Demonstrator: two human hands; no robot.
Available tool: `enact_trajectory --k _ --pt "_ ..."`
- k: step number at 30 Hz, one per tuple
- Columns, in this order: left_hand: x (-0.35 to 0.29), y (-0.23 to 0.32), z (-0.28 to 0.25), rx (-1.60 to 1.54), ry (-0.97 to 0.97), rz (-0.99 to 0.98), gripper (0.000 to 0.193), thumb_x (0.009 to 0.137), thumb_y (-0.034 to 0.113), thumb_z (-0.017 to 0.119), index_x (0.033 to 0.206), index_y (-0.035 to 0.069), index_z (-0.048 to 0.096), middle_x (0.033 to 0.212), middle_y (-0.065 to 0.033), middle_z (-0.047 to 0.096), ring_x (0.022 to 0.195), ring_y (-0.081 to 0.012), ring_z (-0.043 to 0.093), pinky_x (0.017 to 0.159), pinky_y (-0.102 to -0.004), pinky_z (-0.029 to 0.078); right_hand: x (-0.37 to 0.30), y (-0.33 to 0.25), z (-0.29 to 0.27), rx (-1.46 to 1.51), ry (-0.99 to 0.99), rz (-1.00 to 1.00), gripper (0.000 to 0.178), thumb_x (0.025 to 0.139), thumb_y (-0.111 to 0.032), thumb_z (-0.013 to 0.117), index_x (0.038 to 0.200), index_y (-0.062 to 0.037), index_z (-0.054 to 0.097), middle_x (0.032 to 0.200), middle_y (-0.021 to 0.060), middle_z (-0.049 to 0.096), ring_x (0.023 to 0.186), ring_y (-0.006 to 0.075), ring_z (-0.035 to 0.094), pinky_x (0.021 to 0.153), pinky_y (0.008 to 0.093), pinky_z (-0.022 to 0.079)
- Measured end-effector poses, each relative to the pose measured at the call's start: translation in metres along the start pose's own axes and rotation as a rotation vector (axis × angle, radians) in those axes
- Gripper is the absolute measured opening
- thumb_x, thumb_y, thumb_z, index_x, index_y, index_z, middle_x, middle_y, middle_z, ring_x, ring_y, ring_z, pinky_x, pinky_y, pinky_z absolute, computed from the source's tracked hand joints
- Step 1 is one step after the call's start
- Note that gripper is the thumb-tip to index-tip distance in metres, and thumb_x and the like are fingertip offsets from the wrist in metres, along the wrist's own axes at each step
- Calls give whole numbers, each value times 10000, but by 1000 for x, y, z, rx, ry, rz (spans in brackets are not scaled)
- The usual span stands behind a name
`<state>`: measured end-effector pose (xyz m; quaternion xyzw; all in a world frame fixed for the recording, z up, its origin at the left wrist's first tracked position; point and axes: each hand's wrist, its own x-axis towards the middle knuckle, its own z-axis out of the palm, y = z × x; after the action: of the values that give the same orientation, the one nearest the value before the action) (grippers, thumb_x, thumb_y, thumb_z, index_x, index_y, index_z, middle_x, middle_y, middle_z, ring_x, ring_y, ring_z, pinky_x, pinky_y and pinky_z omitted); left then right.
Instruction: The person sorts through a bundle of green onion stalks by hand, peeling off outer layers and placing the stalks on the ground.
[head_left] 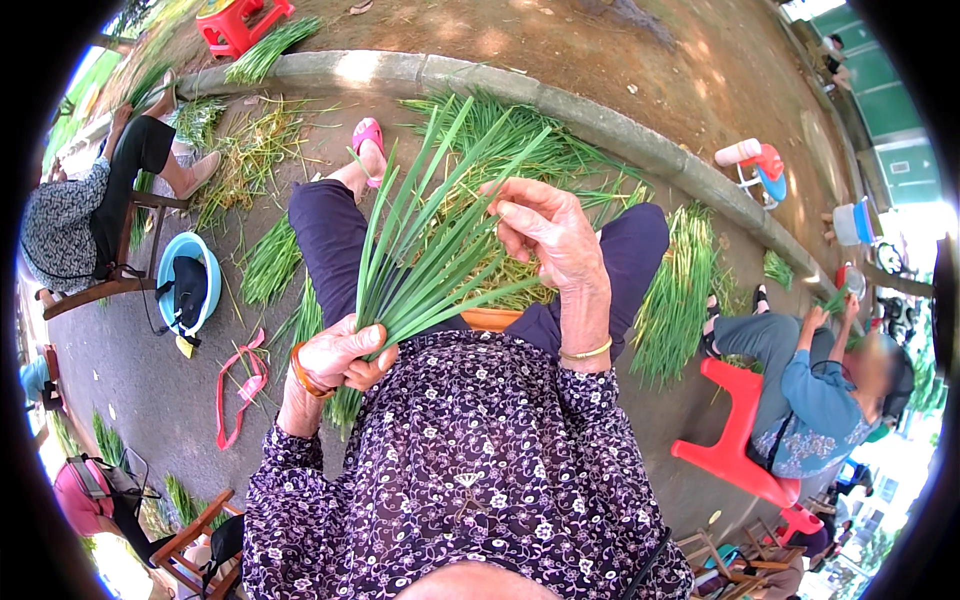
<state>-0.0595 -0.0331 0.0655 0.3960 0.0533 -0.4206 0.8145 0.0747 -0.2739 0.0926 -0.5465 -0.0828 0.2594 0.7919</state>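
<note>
My left hand (345,362) is closed round the lower ends of a fanned bunch of garlic chives (425,235), in front of my dark patterned top. The long flat leaves spread up and away from it. Beside the leaf tips, my right hand (550,235) has its fingers curled in a pinch; whatever they hold is hidden or too thin to make out. Between my knees, partly covered by the bunch, lie yellowed trimmings (515,285) over an orange container rim (490,319).
Loose chives (520,135) are heaped ahead, with another pile (675,295) at my right. A concrete kerb (480,80) curves beyond. On the left stand a blue basin (207,300) and a pink ribbon (243,390). A red stool (735,430) and seated people are nearby.
</note>
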Motion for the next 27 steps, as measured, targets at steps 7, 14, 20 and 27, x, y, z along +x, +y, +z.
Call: enact_trajectory --k 7,14,20,27 --pt "0 0 -1 -6 -1 3 431 805 433 508 706 14 490 454 27 332 347 -33 239 321 -199 148 0 1 0 68 40 -16 155 768 -91 595 894 1 600 585 1 527 450 58 445 373 171 308" --pt "1 -1 2 46 59 22 465 819 442 468 651 9 492 401 27 300 315 -48 232 295 -214 158 -1 0 -1 -67 49 -67 115 764 -103 603 831 -11 623 550 -12 514 448 36 427 377 165 299" --pt "-1 -1 2 45 69 27 458 819 439 469 661 10 492 406 26 303 319 -49 234 300 -210 163 -1 0 1 -299 95 -159 89 767 -69 592 829 -12 620 639 -13 531 508 29 430 436 157 324" --pt "-5 4 4 25 93 15 392 821 408 497 721 29 509 454 43 323 352 -29 234 325 -195 148 3 8 4 -644 139 -456 50 735 18 573 784 15 580 953 51 506 599 67 481 505 195 385"
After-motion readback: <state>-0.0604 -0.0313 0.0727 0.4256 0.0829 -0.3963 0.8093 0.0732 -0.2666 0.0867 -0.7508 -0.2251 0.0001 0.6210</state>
